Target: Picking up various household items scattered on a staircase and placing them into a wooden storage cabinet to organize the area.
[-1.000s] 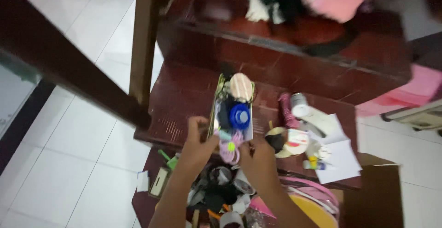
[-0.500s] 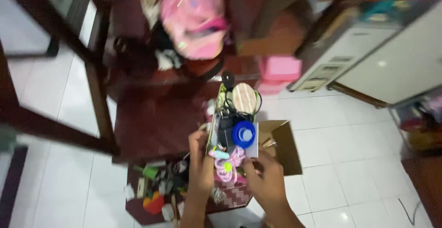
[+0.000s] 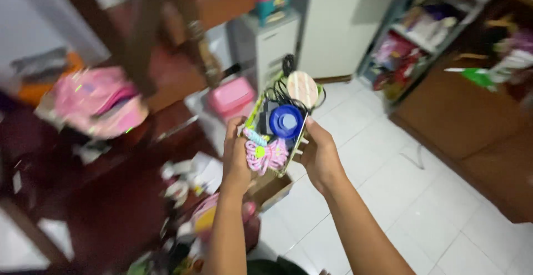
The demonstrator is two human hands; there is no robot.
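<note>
1. The small rectangular tray with yellow-green rim [image 3: 251, 120], crammed with a blue round lid [image 3: 286, 122] and pink coiled cord [image 3: 265, 156], is held mid-air over the white tiled floor [image 3: 388, 175].
2. The left hand [image 3: 236, 153] clasps its 9 o'clock edge, the right hand [image 3: 317, 153] its 3 o'clock edge.
3. It looks light but top-heavy with loose contents; gripping both long sides and keeping it level suits it.

Motion blur dissolves the pink backpack [image 3: 99, 107] left of the held tray [image 3: 276, 125]. Items on the shelving [image 3: 422, 36] right of it are unreadable. The tray's walls are hidden by its contents; the dark desk [image 3: 100, 208] is cut off at lower left.
</note>
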